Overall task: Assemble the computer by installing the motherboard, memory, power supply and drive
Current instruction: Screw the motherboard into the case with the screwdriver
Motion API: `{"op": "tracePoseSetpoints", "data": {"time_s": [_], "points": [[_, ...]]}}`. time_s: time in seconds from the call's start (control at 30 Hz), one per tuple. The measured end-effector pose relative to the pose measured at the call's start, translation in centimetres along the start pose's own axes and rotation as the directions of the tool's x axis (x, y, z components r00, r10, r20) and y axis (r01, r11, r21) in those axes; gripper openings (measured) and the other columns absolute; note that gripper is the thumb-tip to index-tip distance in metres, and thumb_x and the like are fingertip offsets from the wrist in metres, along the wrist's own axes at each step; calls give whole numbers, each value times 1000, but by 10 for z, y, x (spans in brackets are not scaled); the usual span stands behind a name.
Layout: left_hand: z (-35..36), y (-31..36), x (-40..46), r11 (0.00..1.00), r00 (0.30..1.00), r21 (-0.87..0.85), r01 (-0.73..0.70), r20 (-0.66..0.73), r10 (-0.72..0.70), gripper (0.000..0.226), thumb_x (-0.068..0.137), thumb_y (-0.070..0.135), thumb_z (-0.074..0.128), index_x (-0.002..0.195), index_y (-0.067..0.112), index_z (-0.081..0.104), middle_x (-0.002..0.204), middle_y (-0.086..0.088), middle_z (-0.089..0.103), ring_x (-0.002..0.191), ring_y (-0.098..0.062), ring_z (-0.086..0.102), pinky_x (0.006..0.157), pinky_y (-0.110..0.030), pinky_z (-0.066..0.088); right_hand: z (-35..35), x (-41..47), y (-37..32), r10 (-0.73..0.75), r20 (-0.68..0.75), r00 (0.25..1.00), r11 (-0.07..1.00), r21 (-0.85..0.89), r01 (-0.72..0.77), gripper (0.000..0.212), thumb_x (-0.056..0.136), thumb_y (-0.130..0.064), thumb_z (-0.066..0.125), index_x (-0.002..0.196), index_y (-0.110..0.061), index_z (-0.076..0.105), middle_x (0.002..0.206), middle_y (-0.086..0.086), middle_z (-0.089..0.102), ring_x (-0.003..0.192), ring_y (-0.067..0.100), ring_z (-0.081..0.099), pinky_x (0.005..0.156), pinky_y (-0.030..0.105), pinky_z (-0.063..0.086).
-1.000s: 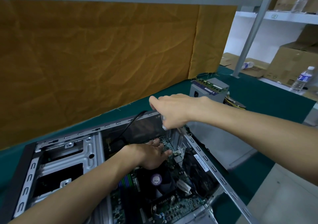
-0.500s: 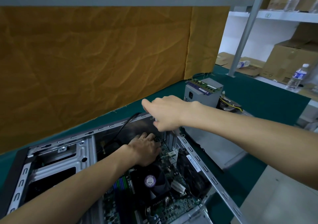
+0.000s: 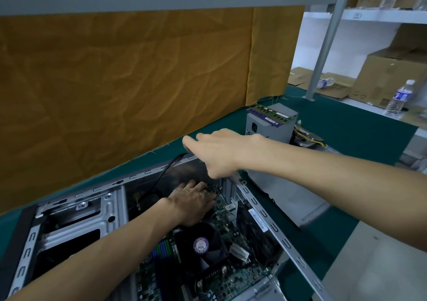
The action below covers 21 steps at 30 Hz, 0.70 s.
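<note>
The left hand point(image 3: 193, 202) lies palm-down inside the open computer case point(image 3: 272, 225), its fingers spread fairly flat and pressing on the far end of the motherboard point(image 3: 223, 204), close to the rear corner of the chassis; nothing is pinched or wrapped in it as far as the view shows. The right hand point(image 3: 219, 152) reaches across above it at the top rear rim of the case, fingers curled downward over the metal edge; whether they actually grip something there or only rest on the rim cannot be told, since the fingertips are hidden behind the hand. The motherboard sits on the case floor, with its round black CPU fan point(image 3: 205, 246) just nearer the camera than the left hand and the green and blue memory slots point(image 3: 164, 248) beside the fan on its left. A black cable point(image 3: 166, 170) runs from the upper rim down into the case next to the left wrist. To the left, the silver drive cage point(image 3: 76, 222) takes up the front part of the chassis. The case lies on its side on a green-covered table point(image 3: 346, 125). Beyond the right hand, well apart from the case, the grey power supply point(image 3: 270, 125) stands on the table with memory sticks point(image 3: 272, 113) lying on its top, and its bundle of wires point(image 3: 307, 138) spills out just to its right. An ochre cloth point(image 3: 127, 74) hangs behind the table, and a water bottle point(image 3: 399, 98) stands on the shelving at far right.
</note>
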<state>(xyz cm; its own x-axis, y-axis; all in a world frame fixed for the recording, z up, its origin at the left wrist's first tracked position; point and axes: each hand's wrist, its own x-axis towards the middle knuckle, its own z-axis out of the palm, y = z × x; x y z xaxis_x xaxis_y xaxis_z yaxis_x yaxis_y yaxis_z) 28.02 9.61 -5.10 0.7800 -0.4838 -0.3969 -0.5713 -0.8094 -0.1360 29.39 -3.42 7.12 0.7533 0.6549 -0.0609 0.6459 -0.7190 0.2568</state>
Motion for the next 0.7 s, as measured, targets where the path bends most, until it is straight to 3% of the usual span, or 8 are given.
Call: {"op": "tracePoseSetpoints", "data": {"time_s": [0.07,0.17,0.23,0.33,0.43,0.53,0.63,0.7], "points": [[0,0,1,1000,1000,19,0,1,0,47,111,43,24,156,32,28,160,-11,25,141,-35,31,114,-50,31,2,-1,-2,8,-71,997,995,-98,-15,42,101,-27,52,134,-10,33,79,-1,41,58,23,45,48,34,25],[1,1,1,999,1000,42,0,5,0,47,111,42,25,157,32,27,161,-11,24,141,-36,30,113,-51,32,1,-1,0,15,13,1000,1000,-11,-15,41,91,-20,59,123,-13,34,95,6,39,65,26,51,49,35,30],[1,0,1,999,1000,39,2,3,-2,47,111,43,25,156,32,28,161,-11,24,141,-36,30,114,-51,31,-1,0,2,7,10,1000,1000,7,-7,41,92,-20,59,125,-12,36,87,5,42,61,22,47,50,36,32],[0,0,1,1000,1000,10,6,3,-6,48,110,46,22,156,33,29,161,-10,25,142,-35,30,115,-51,30,0,-1,4,31,-43,999,998,-44,-33,43,101,-35,54,131,-10,35,79,2,40,55,19,36,49,35,24],[0,0,1,1000,1000,-2,5,-1,-5,49,110,47,20,156,33,30,162,-10,25,142,-34,31,115,-49,30,2,-1,3,4,-7,1000,1000,29,-4,41,93,-22,61,124,-13,36,91,3,51,64,25,50,51,36,32],[0,1,1,1000,1000,-11,5,0,-5,50,109,48,20,156,34,29,162,-9,26,143,-34,30,116,-50,29,1,-2,0,21,-81,996,996,-80,-27,45,101,-37,55,132,-10,36,90,3,55,67,27,48,53,36,32],[-1,1,0,1000,1000,-22,2,-8,-2,49,109,48,21,155,34,32,160,-9,27,141,-34,32,114,-50,30,3,-2,1,-5,16,1000,998,60,4,46,92,-23,63,128,-14,35,92,3,51,71,27,55,57,41,44],[-1,1,0,1000,1000,-26,3,-16,-3,49,109,49,21,154,33,34,159,-9,29,141,-34,33,114,-49,31,2,-3,-1,-10,-40,999,1000,-12,9,41,96,-29,60,128,-13,39,85,0,52,70,26,52,55,38,38]]}}
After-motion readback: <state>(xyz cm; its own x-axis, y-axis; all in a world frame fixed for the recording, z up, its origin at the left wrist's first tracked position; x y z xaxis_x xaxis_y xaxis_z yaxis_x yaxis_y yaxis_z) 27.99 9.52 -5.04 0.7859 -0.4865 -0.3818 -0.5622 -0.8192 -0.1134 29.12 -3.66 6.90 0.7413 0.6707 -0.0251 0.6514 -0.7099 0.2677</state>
